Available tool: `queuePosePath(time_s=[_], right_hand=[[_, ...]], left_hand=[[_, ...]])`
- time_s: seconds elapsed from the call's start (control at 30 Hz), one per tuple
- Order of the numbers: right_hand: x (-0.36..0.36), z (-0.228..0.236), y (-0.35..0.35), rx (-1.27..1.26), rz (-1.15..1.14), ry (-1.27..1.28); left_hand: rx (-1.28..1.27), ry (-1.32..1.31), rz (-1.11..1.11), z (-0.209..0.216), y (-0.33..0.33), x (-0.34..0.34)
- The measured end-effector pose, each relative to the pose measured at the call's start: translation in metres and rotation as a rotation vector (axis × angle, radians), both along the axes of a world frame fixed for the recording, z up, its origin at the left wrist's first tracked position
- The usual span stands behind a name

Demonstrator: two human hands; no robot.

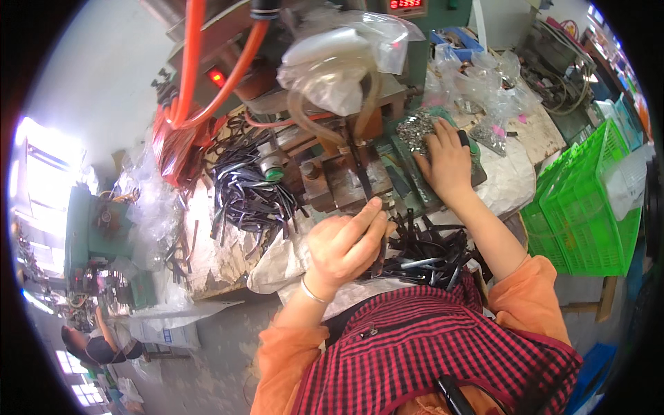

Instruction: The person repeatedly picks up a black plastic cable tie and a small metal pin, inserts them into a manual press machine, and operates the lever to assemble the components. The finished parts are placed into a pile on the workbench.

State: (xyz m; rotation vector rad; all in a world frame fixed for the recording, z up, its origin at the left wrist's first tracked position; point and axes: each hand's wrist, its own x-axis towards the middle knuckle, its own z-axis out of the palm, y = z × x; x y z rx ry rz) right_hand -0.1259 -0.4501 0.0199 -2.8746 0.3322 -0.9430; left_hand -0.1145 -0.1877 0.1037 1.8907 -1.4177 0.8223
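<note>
My left hand [348, 247] is closed around a thin black strip [362, 181], whose far end lies on the metal block of a bench press [346, 183]. My right hand [448, 160] reaches over a heap of small shiny metal pieces [413, 131] on a green tray, its fingers stretched out and slightly apart at the heap's edge. A black band [463, 137] sits on one of its fingers. Whether a piece is under the fingertips is hidden. Close to my body, below both hands, lies a pile of black strips [432, 252].
Another pile of dark strips [249, 194] covers the bench left of the press. Orange hoses [188, 76] and a plastic bag [332, 66] hang above. Bagged small parts [490, 131] lie at the right, beside a green crate [588, 204]. A person [104, 342] sits far left.
</note>
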Motion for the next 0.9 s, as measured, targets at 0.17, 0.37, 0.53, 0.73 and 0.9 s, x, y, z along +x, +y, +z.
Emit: queuePosePath(time_s=[0.17, 0.37, 0.53, 0.73, 0.9], right_hand=[[-0.006, -0.003, -0.01, 0.143, -0.081, -0.059], [-0.007, 0.012, -0.006, 0.269, 0.072, -0.302], [0.0, 0.013, -0.006, 0.366, 0.088, -0.284], [-0.031, 0.005, -0.006, 0.793, -0.074, -0.311], [-0.035, -0.019, -0.026, 1.338, 0.106, -0.583]], left_hand=[[-0.135, 0.156, 0.135, -0.02, 0.034, -0.043], [-0.791, 0.061, 0.577, 0.023, 0.084, -0.002], [0.087, 0.17, 0.656, -0.002, 0.112, 0.114], [0.385, 0.229, 0.691, -0.106, 0.146, 0.17], [0.376, 0.221, 0.586, -0.1, 0.146, 0.151]])
